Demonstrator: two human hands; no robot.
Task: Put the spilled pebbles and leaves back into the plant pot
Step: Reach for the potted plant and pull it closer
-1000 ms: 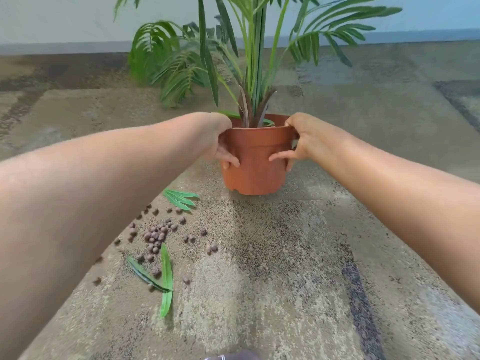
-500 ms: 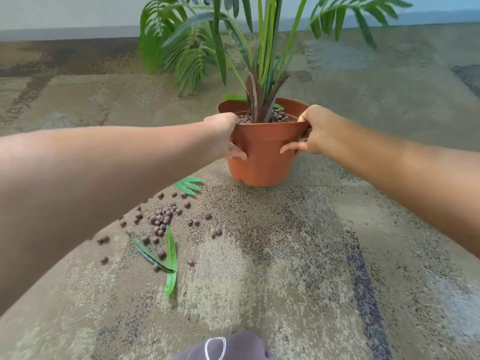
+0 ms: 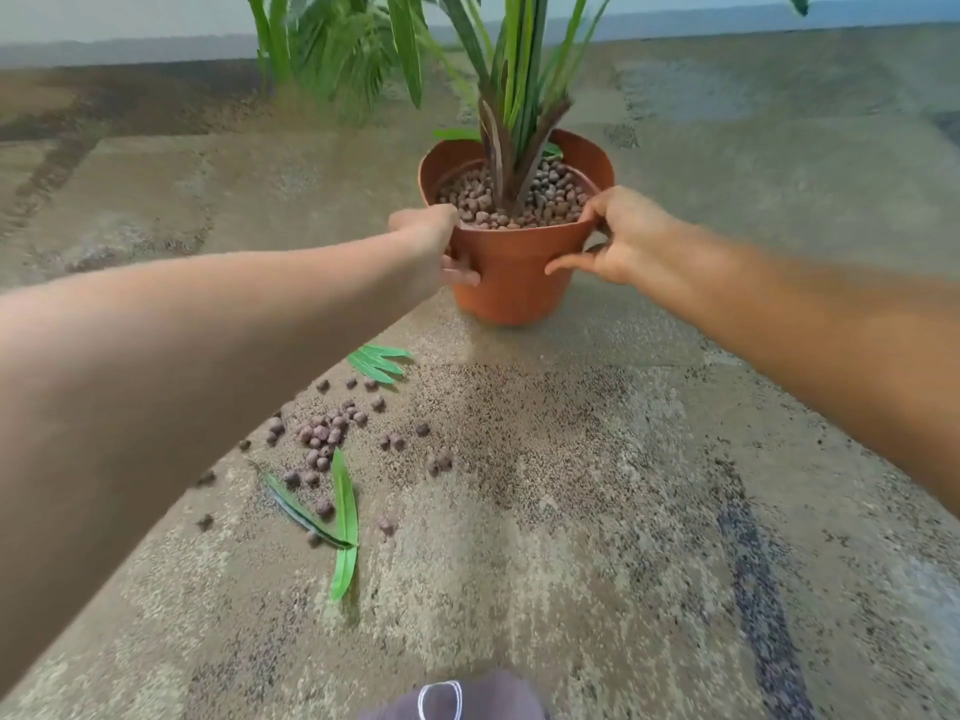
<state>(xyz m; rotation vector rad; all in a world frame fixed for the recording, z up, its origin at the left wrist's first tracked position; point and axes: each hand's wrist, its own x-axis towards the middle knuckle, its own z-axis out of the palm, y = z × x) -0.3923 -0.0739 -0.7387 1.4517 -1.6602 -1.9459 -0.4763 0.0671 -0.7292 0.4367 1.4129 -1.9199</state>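
Note:
An orange plant pot (image 3: 511,275) stands upright on the carpet, filled with brown pebbles around a green palm's stem (image 3: 511,163). My left hand (image 3: 434,241) grips the pot's left rim and side. On the right rim, my right hand (image 3: 621,236) holds the pot with thumb on the edge and fingers against the wall. Spilled pebbles (image 3: 324,436) lie scattered on the carpet in front and to the left of the pot. Two long leaves (image 3: 344,517) lie crossed near them, and a small leaf frond (image 3: 376,360) lies closer to the pot.
Patterned beige carpet (image 3: 597,511) covers the floor up to a pale wall at the back. Palm fronds (image 3: 343,49) hang over the area behind and left of the pot. A dark shoe tip (image 3: 452,698) shows at the bottom edge.
The view has risen and closed in, so the pebbles inside the pot now show. Both hands stay on the pot's rim; the pot looks more upright.

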